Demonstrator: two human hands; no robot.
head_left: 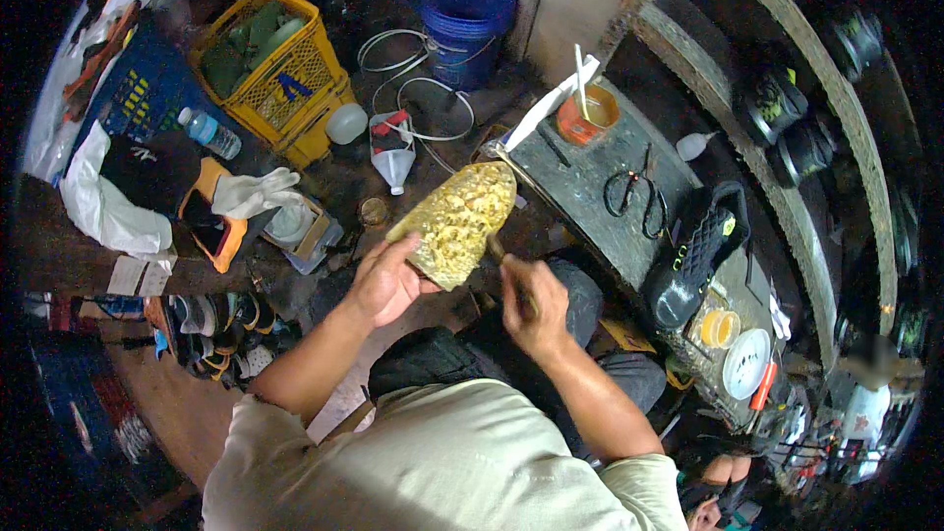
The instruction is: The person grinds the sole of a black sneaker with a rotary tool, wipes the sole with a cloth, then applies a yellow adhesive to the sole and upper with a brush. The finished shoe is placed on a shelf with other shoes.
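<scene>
My left hand (385,280) is closed on the lower left edge of a shiny yellow, sole-shaped piece (460,221). That piece has a lumpy, glossy face, a rounded far end and a straighter near end, and is held tilted above my lap. Closed round a wooden-handled tool (532,306), my right hand (534,303) is just right of the piece. The tool's tip (496,248) is close to the piece's right edge; its kind and whether it touches cannot be made out. A bench (600,169) at the right carries black-handled scissors (637,199) and a black shoe (693,261).
An orange tin (590,118) with a white stick stands on the bench, near a yellow pot (720,328) and a white lid (746,364). Ahead are a blue bucket (470,25) and a yellow crate (285,79). Left are a phone (208,228), gloves (254,194) and a bottle (208,132).
</scene>
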